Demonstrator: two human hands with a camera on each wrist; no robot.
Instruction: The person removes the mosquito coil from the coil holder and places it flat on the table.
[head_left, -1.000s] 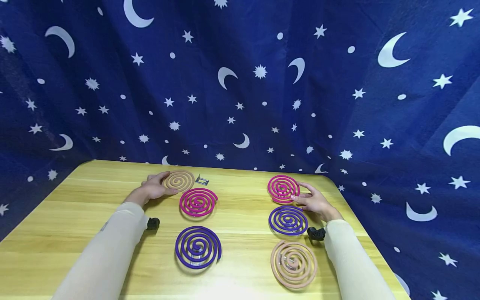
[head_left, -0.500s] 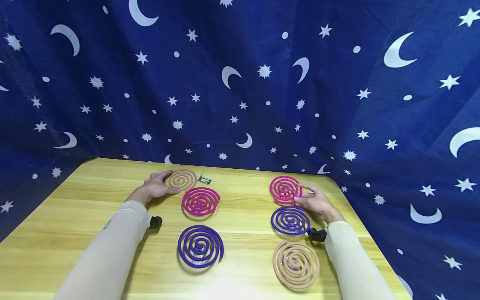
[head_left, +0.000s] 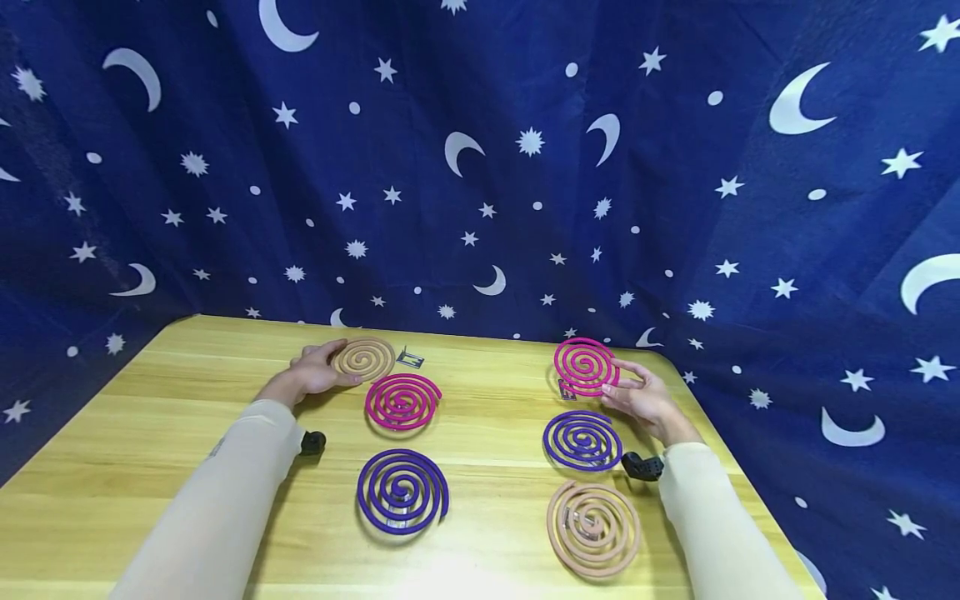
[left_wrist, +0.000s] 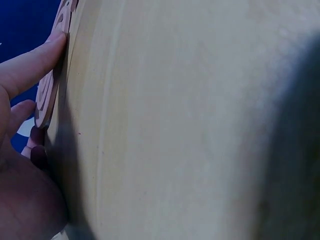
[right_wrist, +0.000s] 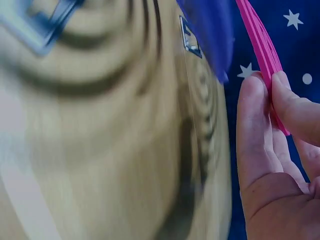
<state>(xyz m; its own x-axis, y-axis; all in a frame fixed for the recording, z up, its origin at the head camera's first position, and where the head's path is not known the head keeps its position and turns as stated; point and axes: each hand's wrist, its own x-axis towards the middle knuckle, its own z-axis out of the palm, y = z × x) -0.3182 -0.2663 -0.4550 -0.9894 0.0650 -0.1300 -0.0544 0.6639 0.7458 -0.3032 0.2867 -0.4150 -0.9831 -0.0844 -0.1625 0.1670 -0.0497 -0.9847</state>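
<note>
At the far left of the table, my left hand [head_left: 315, 369] grips the outer edge of a tan mosquito coil [head_left: 363, 361]. In the left wrist view that coil [left_wrist: 45, 97] stands close over the tabletop, between thumb and fingers. My right hand [head_left: 647, 402] pinches a pink mosquito coil [head_left: 587, 367] by its right edge, raised above the table at the far right. From the right wrist, the pink coil [right_wrist: 260, 47] shows edge-on between thumb and fingertips. A metal coil stand [head_left: 567, 390] shows just under it. Another metal stand [head_left: 409, 358] lies right of the tan coil.
A second pink coil [head_left: 402, 402] and a purple coil [head_left: 402, 492] sit on stands at the left. Nearer me at the right are another purple coil [head_left: 582, 441] and a tan one [head_left: 593, 530]. A blue starry curtain [head_left: 480, 167] hangs behind the wooden table.
My right hand has lifted the pink coil up and to the right, and its metal stand now shows. The left hand has stayed on the tan coil. The head view shifted slightly.
</note>
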